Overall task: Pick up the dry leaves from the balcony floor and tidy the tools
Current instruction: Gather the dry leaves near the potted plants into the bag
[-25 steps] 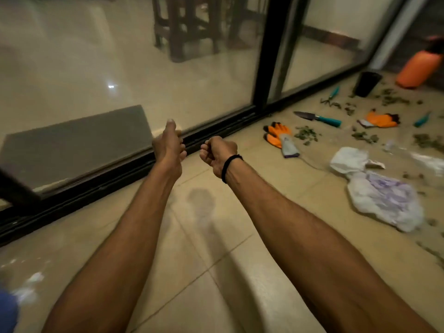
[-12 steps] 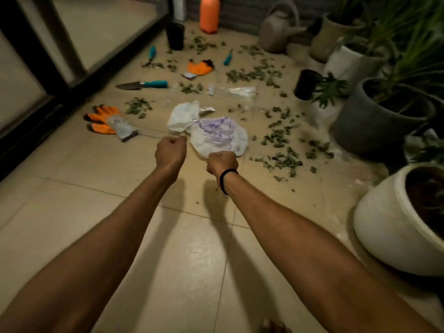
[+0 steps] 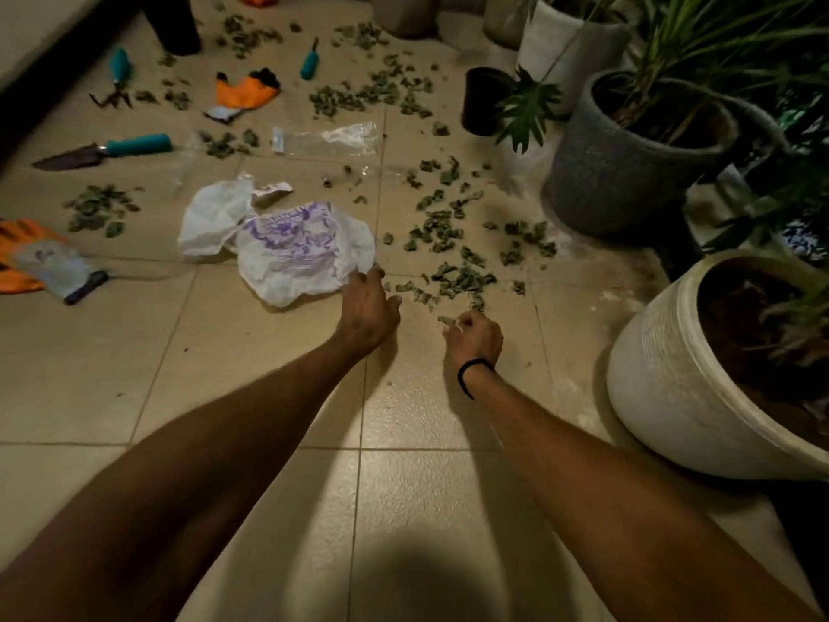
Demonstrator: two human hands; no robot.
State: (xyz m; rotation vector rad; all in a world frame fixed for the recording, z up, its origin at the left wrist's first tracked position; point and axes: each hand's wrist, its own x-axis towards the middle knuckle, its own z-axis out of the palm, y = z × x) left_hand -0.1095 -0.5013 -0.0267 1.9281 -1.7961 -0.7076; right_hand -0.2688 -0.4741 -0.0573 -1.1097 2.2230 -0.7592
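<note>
The left hand (image 3: pixel 368 309), fingers spread, touches the near right edge of the bag (image 3: pixel 291 253); the right hand (image 3: pixel 476 335) pinches a leaf (image 3: pixel 446 320). Far right, the white pot (image 3: pixel 664 388) holds soil (image 3: pixel 735 316).

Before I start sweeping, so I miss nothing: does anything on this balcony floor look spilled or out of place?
Dry curled green leaves are strewn over the beige floor tiles, thickest beside the grey plant pot. A teal-handled trowel, orange work gloves and a crumpled white plastic bag with purple print lie scattered among them.
</note>
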